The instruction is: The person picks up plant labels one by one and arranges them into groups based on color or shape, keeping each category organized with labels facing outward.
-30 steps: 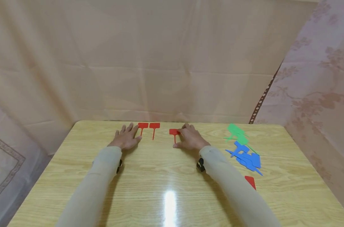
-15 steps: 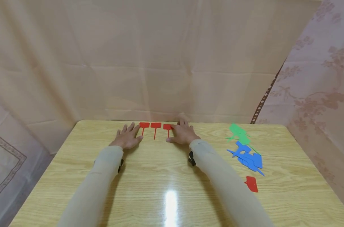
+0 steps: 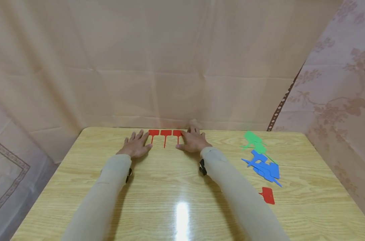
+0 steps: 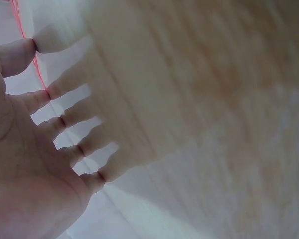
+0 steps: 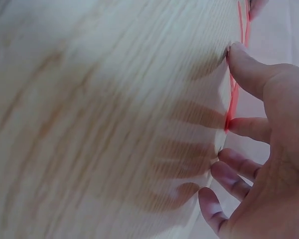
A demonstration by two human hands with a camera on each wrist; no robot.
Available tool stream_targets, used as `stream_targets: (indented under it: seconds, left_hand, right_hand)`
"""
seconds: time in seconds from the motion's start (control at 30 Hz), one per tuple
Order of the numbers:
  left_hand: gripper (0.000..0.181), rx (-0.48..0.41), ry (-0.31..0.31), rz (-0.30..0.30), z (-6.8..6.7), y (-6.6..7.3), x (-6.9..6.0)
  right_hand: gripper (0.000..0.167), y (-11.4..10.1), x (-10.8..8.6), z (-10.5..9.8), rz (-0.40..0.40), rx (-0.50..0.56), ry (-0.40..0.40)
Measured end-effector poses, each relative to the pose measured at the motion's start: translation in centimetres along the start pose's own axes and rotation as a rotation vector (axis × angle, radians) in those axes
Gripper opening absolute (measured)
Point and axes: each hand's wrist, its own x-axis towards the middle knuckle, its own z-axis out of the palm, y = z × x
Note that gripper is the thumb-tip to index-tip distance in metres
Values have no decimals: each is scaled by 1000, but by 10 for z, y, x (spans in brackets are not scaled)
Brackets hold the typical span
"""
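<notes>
Along the far edge of the table (image 3: 158, 201), three red tags (image 3: 165, 132) are apparently being aligned, the row's ends being touched by the spread, ungripping left hand (image 3: 135, 146) and right hand (image 3: 195, 141); drag-free lifting is seemingly being called for.

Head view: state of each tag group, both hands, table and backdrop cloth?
Row of red tags: three, flat, side by side, stems toward the person
Left hand: fingers spread, index fingertip at the row's left end
Right hand: index finger touching the row's rightmost tag
Lone red tag: flat, stem partly hidden
Green tags: overlapping
Blue tags: overlapping
Table: glossy, reflecting light
Backdrop cloth: hanging, creased
</notes>
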Motion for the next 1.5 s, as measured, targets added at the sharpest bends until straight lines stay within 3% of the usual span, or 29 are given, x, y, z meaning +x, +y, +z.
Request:
stream_targets:
  seconds: [0.43,0.63,0.87,1.13,1.4,1.5]
  left_hand:
    - [69,-6,-1,2,1,0,3]
    - [69,-4,-3,1,0,0,3]
    - [69,-42,-10,16,-2,-1,2]
    - [69,-39,-12,13,-3,-1,1]
    - [68,-32,-12,10,-1,1,-2]
    - [69,-34,-13,12,-1,0,-3]
  right_hand:
    - [78,5,-2,-1,-33,77,0]
    - [76,14,-20,-11,-73,127,-27]
    - [68,28,-62,-22,-117,63,22]
    - [59,54,-121,-22,-75,-41,134]
    - [46,90,-186,-21,-41,-17,258]
    - [45,104,-212,-22,4,14,269]
